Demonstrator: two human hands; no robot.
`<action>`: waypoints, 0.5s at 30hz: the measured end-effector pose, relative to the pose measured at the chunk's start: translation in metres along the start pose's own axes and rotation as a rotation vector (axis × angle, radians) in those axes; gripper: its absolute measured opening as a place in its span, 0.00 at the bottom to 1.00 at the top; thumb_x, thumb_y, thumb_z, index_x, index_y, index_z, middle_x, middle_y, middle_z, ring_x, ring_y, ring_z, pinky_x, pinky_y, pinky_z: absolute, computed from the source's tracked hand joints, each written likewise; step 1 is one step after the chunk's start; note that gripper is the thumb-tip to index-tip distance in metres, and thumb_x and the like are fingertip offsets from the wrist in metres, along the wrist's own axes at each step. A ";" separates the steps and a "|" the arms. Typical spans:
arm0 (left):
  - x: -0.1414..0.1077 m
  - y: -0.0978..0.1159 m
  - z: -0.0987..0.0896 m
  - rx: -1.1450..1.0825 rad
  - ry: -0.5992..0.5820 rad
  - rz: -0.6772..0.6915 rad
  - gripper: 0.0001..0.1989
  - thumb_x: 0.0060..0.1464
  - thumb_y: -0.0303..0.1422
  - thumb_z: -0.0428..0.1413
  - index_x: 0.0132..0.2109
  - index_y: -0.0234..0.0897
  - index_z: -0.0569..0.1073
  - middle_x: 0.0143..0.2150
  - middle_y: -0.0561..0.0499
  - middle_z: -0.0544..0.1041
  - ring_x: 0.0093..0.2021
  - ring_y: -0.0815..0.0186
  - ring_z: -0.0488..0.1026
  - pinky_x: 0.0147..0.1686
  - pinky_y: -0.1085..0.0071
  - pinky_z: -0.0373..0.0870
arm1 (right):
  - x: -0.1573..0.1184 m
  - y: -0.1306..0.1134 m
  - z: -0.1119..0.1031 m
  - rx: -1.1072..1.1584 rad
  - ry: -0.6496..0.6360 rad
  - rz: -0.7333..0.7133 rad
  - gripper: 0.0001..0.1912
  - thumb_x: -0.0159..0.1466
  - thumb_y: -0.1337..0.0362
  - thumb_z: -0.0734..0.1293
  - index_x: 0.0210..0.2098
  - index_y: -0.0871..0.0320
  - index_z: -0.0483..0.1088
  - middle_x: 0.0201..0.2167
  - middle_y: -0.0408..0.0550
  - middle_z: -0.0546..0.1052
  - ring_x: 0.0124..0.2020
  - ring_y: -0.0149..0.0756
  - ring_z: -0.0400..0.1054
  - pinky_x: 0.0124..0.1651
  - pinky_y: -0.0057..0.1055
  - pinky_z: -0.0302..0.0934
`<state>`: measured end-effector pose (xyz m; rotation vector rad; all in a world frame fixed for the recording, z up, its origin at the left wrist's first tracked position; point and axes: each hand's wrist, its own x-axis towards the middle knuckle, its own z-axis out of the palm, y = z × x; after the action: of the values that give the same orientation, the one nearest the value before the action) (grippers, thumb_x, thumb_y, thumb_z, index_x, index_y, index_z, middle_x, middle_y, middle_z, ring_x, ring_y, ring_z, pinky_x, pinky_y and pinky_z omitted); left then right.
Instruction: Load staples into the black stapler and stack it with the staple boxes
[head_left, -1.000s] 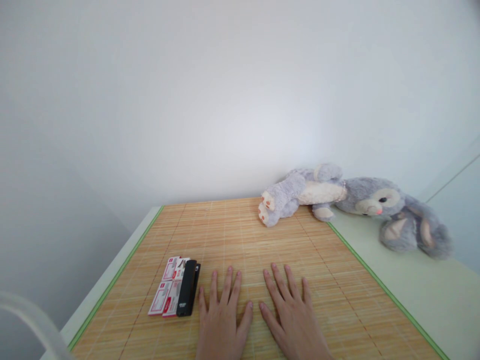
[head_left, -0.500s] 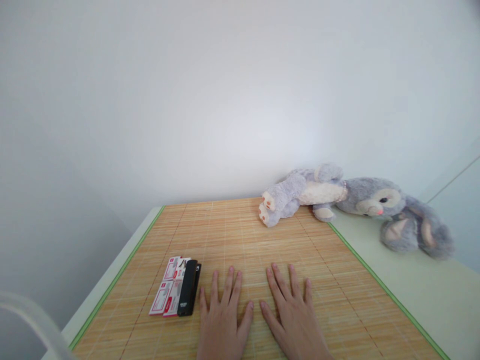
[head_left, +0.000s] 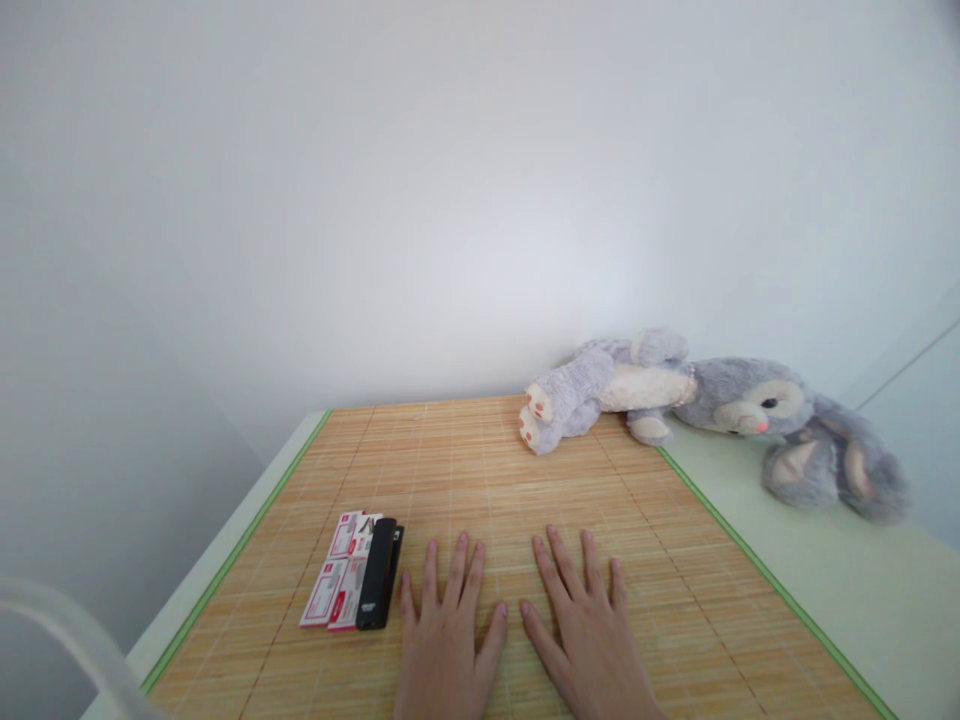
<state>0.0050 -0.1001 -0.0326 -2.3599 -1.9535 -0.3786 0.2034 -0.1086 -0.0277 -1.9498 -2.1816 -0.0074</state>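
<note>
Both palms face down on a bamboo mat [head_left: 450, 470] at the near side. My left hand [head_left: 448, 640] lies flat, fingers spread, holding nothing. Beside it, my right hand [head_left: 589, 640] also rests flat with its fingers apart, and a small gap separates the two thumbs. Just left of my left hand is a black stapler [head_left: 379, 575], lying lengthwise away from me. Against its left side sit two small red-and-white boxes [head_left: 324, 592], which look like staple boxes. Neither hand touches the stapler or the boxes.
A grey plush rabbit [head_left: 645, 385] lies on its side at the back right, feet on the mat, head and ears over the pale tabletop [head_left: 847, 570]. A white wall [head_left: 450, 200] rises behind. A blurred white curved bar [head_left: 67, 625] crosses the lower left corner.
</note>
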 end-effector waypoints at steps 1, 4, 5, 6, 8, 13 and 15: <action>0.000 0.000 0.000 -0.001 -0.002 0.000 0.33 0.67 0.45 0.46 0.75 0.55 0.46 0.77 0.60 0.49 0.77 0.43 0.41 0.70 0.33 0.46 | 0.000 0.000 0.000 0.000 -0.001 0.001 0.36 0.73 0.40 0.53 0.75 0.44 0.43 0.76 0.40 0.44 0.75 0.69 0.34 0.68 0.75 0.37; -0.001 0.001 -0.001 -0.005 -0.009 -0.003 0.33 0.67 0.45 0.45 0.75 0.55 0.45 0.77 0.61 0.48 0.77 0.43 0.41 0.69 0.32 0.45 | 0.000 0.000 0.000 -0.002 0.001 0.002 0.36 0.73 0.40 0.53 0.75 0.44 0.43 0.76 0.40 0.44 0.75 0.69 0.35 0.68 0.75 0.37; -0.001 0.001 -0.001 -0.005 -0.010 -0.003 0.33 0.67 0.45 0.45 0.75 0.55 0.45 0.77 0.61 0.47 0.77 0.43 0.41 0.69 0.32 0.45 | -0.001 0.000 -0.001 -0.003 0.002 0.002 0.36 0.73 0.40 0.53 0.75 0.43 0.43 0.76 0.40 0.44 0.75 0.70 0.35 0.68 0.75 0.37; -0.001 0.001 -0.001 -0.006 -0.011 -0.004 0.33 0.67 0.45 0.45 0.75 0.55 0.45 0.77 0.61 0.47 0.77 0.43 0.41 0.69 0.32 0.45 | -0.001 0.000 -0.001 -0.003 0.002 0.001 0.37 0.73 0.40 0.53 0.75 0.44 0.43 0.76 0.40 0.44 0.75 0.70 0.35 0.68 0.75 0.37; -0.002 0.000 -0.001 -0.007 -0.011 -0.003 0.33 0.67 0.46 0.45 0.75 0.55 0.45 0.77 0.61 0.47 0.77 0.43 0.41 0.70 0.33 0.45 | 0.000 0.000 -0.001 0.000 0.003 -0.002 0.37 0.73 0.40 0.53 0.75 0.44 0.42 0.76 0.40 0.44 0.75 0.69 0.35 0.68 0.75 0.37; -0.001 -0.001 0.001 -0.002 0.006 0.003 0.33 0.68 0.46 0.45 0.75 0.55 0.45 0.77 0.61 0.47 0.77 0.44 0.40 0.70 0.34 0.45 | -0.001 0.000 0.000 0.003 0.009 0.002 0.36 0.73 0.40 0.54 0.75 0.43 0.43 0.76 0.40 0.45 0.75 0.69 0.34 0.69 0.74 0.37; -0.001 0.000 0.001 0.000 0.012 0.006 0.33 0.68 0.46 0.45 0.75 0.55 0.45 0.77 0.60 0.48 0.78 0.45 0.40 0.70 0.35 0.45 | -0.002 0.000 0.001 -0.001 0.008 0.004 0.36 0.73 0.40 0.53 0.75 0.43 0.43 0.76 0.40 0.44 0.75 0.69 0.34 0.69 0.74 0.37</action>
<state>0.0045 -0.1009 -0.0339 -2.3576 -1.9414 -0.3916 0.2031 -0.1102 -0.0292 -1.9514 -2.1730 -0.0150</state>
